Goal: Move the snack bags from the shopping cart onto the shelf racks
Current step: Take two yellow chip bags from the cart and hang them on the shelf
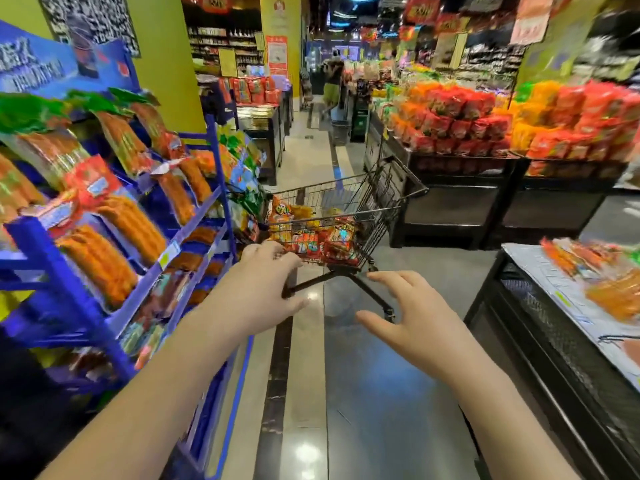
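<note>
The blue shelf racks fill the left side, from near to the middle of the aisle, hung with packets of orange sausages under green and red headers. Across the aisle on the right stands a black display stand heaped with red and orange bags, and nearer on the right a second black stand whose top is covered with paper. The shopping cart stands on the glossy floor in mid-aisle, just beside the far end of the racks. Both bare forearms stretch forward from the near edge towards it. The left hand reaches palm down to the cart's near left corner, its fingers spread and holding nothing; whether they touch the wire cannot be told. The right hand hovers lower, in front of the cart's underframe, fingers spread and lightly bent, thumb out to the left, holding nothing. The snack bags, red and orange, lie piled in the cart's basket.
</note>
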Demonstrator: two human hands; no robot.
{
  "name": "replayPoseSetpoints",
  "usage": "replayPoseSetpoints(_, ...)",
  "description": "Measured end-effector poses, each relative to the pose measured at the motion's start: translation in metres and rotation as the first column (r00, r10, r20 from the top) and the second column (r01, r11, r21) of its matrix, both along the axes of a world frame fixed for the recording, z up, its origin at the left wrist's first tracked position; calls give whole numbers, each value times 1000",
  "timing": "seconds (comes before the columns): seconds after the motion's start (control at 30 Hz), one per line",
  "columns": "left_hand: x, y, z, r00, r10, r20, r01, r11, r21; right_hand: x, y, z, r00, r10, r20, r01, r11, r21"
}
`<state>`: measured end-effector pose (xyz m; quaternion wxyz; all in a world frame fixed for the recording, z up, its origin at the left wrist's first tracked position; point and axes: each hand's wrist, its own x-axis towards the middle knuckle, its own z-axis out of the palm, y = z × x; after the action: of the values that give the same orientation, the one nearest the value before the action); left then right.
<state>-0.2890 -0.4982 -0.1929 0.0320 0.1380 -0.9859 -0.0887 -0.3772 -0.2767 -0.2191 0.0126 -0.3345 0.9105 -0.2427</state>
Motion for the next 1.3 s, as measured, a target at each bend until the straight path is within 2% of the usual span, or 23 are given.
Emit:
replayPoseSetpoints(0.17, -65, -42, 0, 999, -41, -21, 41, 999, 20, -62, -53, -3, 999, -28, 36, 29, 999, -35)
replayPoseSetpoints(0.33, -128, -79, -12, 999, -5, -39, 8, 997, 74, -129, -96, -14, 998, -42, 54, 47, 996, -82)
replayPoseSetpoints(0.63, -290, -140, -45, 999, 36, 41, -40, 994, 103, -299, -170, -41, 999, 26, 28, -22, 991, -135)
replayPoseSetpoints(0.9, -440, -184, -55, 996, 36, 83, -47, 990, 136, -459, -207, -52, 994, 41, 98, -33, 997, -74)
replayPoseSetpoints(1.1, -516, -221, -69, 991, 33, 132, -54, 986, 159, -533, -239, -67, 985, 49, 164, -43, 998, -40)
replayPoseSetpoints(1.3, -599, -261, -99, 981, -37, 191, -2, 979, 202, -606, -278, -94, 977, 8, 213, -5, 1000, -15)
